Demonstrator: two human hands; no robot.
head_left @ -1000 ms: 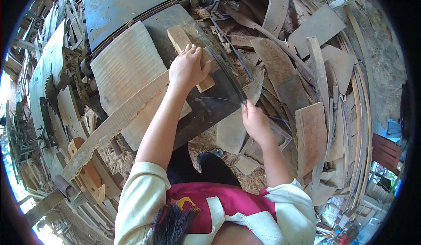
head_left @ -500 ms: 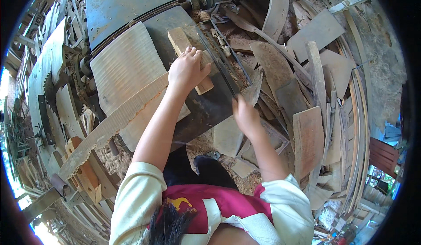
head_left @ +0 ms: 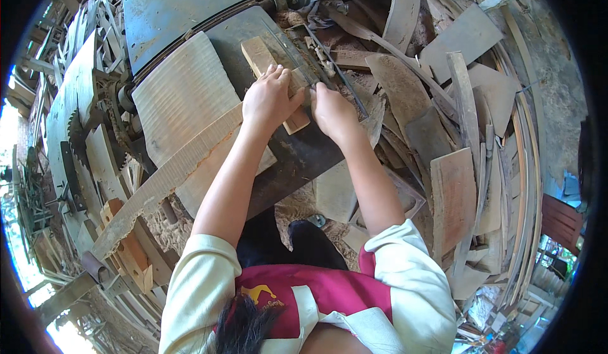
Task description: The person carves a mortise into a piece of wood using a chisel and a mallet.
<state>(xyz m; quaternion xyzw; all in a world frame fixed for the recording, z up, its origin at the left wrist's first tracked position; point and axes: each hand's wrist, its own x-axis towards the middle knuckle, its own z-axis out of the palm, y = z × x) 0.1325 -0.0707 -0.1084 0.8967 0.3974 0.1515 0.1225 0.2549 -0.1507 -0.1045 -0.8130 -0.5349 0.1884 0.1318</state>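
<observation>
On the dark metal tabletop (head_left: 291,164), my left hand (head_left: 269,97) presses a pale rectangular wooden block (head_left: 255,53). Its fingers reach over the block, and the thumb points toward my right hand. My right hand (head_left: 332,112) is closed around the near end of a long, thin, dark tool (head_left: 290,53), whose handle is hidden in the fist. The tool extends away from me along the block's right side, blurred; whether it is a saw or a file I cannot tell. Both hands are close together.
A ridged wooden board (head_left: 183,94) and a long rough-edged plank (head_left: 168,176) lie left of the block. A toothed circular blade (head_left: 76,135) shows at far left. Wood offcuts (head_left: 453,195) pile up on the right. A thin metal bar (head_left: 339,72) lies beyond my right hand.
My right hand has moved forward and left, up beside the block, pushing the thin tool away from me. My left hand stays on the block.
</observation>
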